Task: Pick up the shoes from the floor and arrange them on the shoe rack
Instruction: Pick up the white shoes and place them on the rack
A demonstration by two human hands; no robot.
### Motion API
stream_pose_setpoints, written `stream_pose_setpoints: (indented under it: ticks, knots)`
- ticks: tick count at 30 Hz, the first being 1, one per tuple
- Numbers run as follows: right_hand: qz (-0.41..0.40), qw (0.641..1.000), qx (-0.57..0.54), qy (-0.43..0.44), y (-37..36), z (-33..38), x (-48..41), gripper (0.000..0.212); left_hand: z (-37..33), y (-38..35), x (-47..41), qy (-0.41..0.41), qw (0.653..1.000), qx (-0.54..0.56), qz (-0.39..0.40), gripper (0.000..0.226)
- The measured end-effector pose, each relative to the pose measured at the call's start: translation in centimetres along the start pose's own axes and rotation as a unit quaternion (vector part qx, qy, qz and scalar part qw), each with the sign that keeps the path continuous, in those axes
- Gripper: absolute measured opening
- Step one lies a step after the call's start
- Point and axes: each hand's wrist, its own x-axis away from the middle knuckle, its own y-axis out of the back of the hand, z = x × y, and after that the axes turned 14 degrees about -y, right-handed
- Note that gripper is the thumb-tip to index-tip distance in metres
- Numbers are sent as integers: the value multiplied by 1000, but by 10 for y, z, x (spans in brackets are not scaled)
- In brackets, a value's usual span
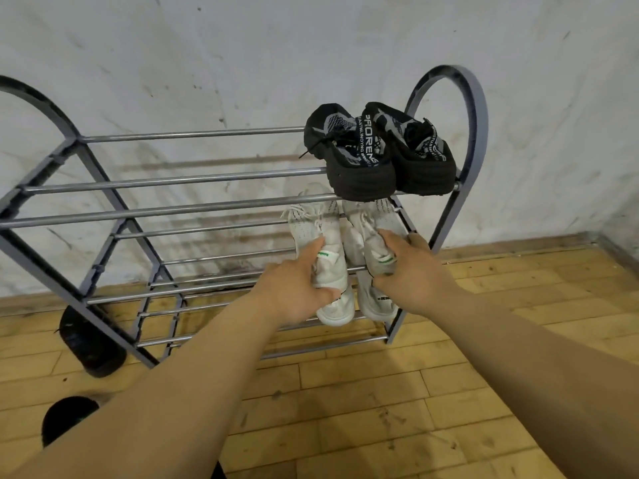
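Observation:
A grey metal shoe rack (173,181) with several tiers of bars stands against the wall. A pair of black knit sneakers (377,153) rests on the right end of its top tier, heels toward me. On the second tier, right below them, lie two white sneakers. My left hand (297,288) grips the heel of the left white sneaker (318,233). My right hand (411,271) grips the heel of the right white sneaker (366,229). Both white shoes point toe-first at the wall.
Two black shoes lie on the wooden floor at the lower left: one (90,340) under the rack's left leg, another (65,420) nearer me, half hidden by my left arm. A stained white wall (311,46) backs the rack.

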Motion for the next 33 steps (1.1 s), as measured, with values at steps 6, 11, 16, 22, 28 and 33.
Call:
stream_pose_setpoints:
  ticks: [6,11,16,22,28,33]
  knots:
    - [-3,999,-12,42,14,-14,-2,75,2,4,-6,-3,999,42,-1,101]
    - [-72,996,0,58,3,-17,-1,65,-6,-10,-18,-3,995,72,-73,97]
    - [-113,992,2,51,-1,-17,-3,61,-10,-19,-24,8,995,44,-92,93]
    - [-122,992,-25,33,-2,-18,-3,62,-15,-25,-32,15,992,54,-109,89]
    - [-93,994,-37,46,1,-24,-1,65,-20,-23,-37,15,995,57,-84,89]
    - [-55,997,-37,24,9,-19,7,70,-22,-28,-34,22,996,25,-77,92]
